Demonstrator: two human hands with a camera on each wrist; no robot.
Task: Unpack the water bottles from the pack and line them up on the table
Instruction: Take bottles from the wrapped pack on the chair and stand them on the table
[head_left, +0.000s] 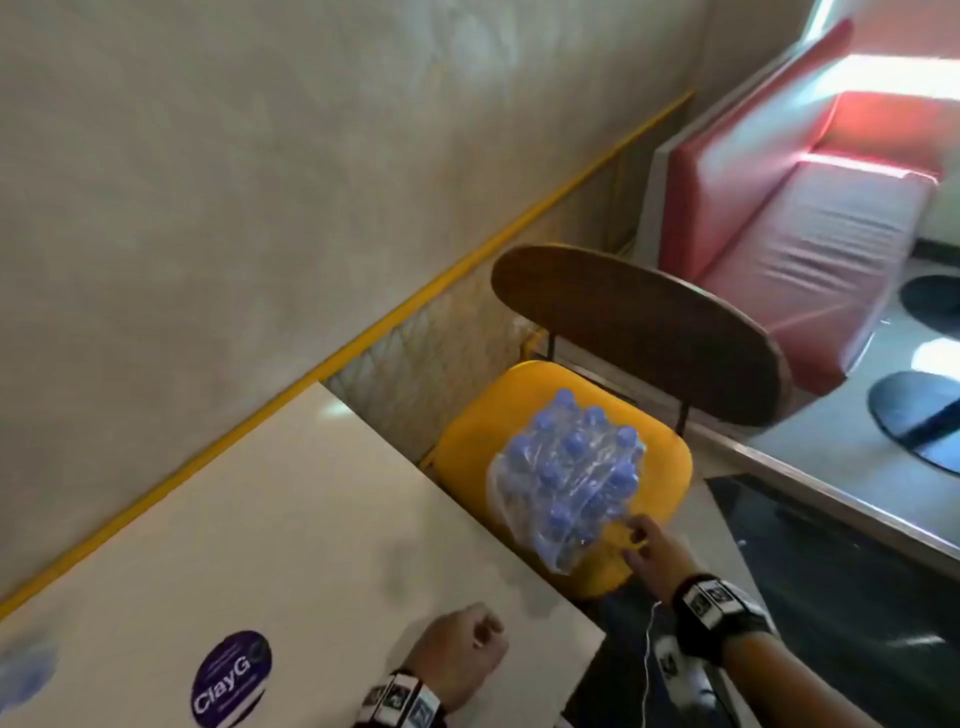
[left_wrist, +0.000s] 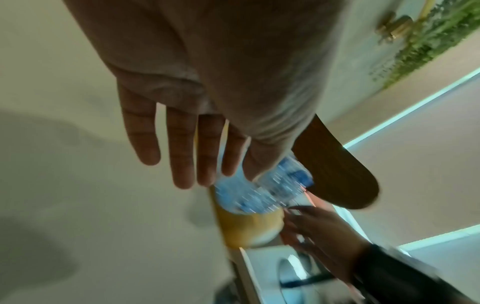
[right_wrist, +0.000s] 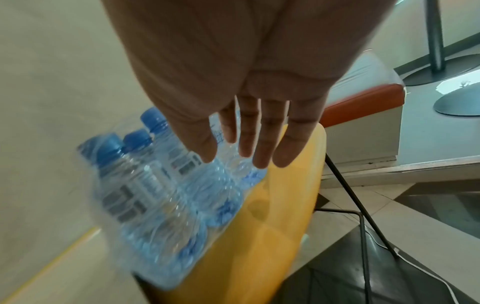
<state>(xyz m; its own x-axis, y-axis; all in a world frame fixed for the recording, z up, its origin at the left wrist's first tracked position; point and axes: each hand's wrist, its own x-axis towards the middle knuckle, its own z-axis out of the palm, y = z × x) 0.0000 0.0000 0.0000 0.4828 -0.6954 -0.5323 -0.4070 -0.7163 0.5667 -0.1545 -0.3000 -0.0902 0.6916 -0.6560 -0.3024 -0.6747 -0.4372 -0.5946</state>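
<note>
A shrink-wrapped pack of water bottles (head_left: 566, 478) with blue caps stands on the yellow seat of a chair (head_left: 667, 467) beside the white table (head_left: 260, 519). My right hand (head_left: 647, 543) reaches to the pack's near corner, fingers extended and holding nothing. In the right wrist view its straight fingers (right_wrist: 259, 144) hover just above the pack (right_wrist: 155, 195) and the seat (right_wrist: 285, 205). My left hand (head_left: 462, 649) is over the table's near edge, empty. The left wrist view shows its fingers (left_wrist: 182, 154) straight, with the blurred pack (left_wrist: 262, 191) beyond them.
The chair's brown wooden backrest (head_left: 639, 332) rises behind the pack. A round purple sticker (head_left: 231, 675) lies on the table near me, and a blurred blue shape (head_left: 26, 670) sits at the table's left edge. A red bench (head_left: 779, 208) stands further back; a wall runs along the left.
</note>
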